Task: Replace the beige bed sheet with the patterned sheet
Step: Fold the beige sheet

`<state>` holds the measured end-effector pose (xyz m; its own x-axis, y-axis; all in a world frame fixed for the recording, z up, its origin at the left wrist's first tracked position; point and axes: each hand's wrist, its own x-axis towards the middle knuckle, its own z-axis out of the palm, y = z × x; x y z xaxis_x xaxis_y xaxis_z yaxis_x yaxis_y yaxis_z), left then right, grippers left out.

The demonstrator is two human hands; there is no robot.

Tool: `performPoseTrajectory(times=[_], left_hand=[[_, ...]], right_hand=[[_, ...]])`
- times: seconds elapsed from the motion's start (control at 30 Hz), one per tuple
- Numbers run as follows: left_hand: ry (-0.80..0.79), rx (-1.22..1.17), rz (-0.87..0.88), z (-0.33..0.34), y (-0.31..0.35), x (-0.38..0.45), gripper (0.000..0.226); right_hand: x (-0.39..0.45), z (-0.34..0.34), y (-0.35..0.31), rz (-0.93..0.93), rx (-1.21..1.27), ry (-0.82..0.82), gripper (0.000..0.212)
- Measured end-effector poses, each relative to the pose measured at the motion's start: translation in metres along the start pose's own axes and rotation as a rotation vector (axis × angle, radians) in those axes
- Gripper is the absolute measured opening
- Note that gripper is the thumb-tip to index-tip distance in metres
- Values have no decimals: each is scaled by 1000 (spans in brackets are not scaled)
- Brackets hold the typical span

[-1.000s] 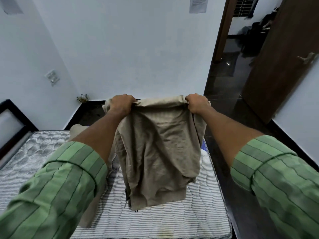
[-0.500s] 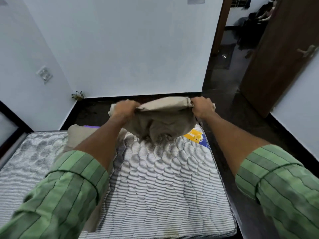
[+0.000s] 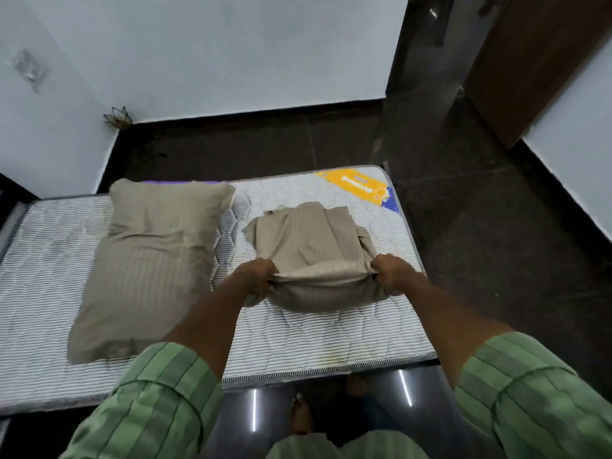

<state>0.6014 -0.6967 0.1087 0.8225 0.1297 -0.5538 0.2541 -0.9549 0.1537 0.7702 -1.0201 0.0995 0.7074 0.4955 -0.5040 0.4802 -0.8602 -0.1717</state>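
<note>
The folded beige bed sheet [image 3: 311, 246] lies on the bare striped mattress [image 3: 331, 336], toward its right side. My left hand [image 3: 258, 276] grips the sheet's near left corner. My right hand [image 3: 390, 273] grips its near right corner. The near edge of the sheet is bunched and lifted a little between my hands. No patterned sheet shows in this view.
A beige pillow [image 3: 149, 263] lies on the mattress left of the sheet. A yellow and blue label [image 3: 361, 188] marks the mattress's far right corner. Dark floor [image 3: 463, 226] runs past the bed to a brown door [image 3: 530, 61] at the upper right. White walls stand behind.
Both hands have brought the beige sheet down from mid-air onto the mattress. The view has tilted downward, and the pillow now shows in full.
</note>
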Motion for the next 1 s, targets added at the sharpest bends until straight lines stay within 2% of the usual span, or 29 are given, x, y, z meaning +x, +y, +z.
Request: performPoseTrajectory(times=[0.1,0.23,0.3,0.43,0.57,0.63,0.7,0.77,0.8,0.87,0.93,1.0], left_hand=[[-25,-6,10,14,0,9,35],[94,-33,-81,9,0,32,46],[159,-39,-120,0,-7,55,42],[259,2,-192,-24,-22,111,38],[365,127,-235,-39,-42,185,31],[495,190,-241,-34,-47,222,31],[623,128,-279,-14,-47,251,41],[604,65,-283,21,-38,272,58],[565,22,-248,42,-32,280,66],[486,-59,-162,85,-14,289,70],[429,-116,-96,119,0,292,61],[365,-156,-70,149,4,300,55]], right_hand=[[5,19,7,11,11,-37,29],[33,4,8,-18,-12,-20,33],[62,-9,9,-46,-11,24,31],[134,-34,7,-58,-17,98,14],[213,-44,8,-41,-47,175,16],[253,-32,13,-15,-90,292,31],[281,-6,15,-15,-125,389,62],[292,27,13,-66,-158,365,89],[296,47,11,-100,-169,317,91],[299,90,5,-152,-157,219,78],[298,126,-2,-173,-82,186,67],[299,156,-5,-184,-23,168,64]])
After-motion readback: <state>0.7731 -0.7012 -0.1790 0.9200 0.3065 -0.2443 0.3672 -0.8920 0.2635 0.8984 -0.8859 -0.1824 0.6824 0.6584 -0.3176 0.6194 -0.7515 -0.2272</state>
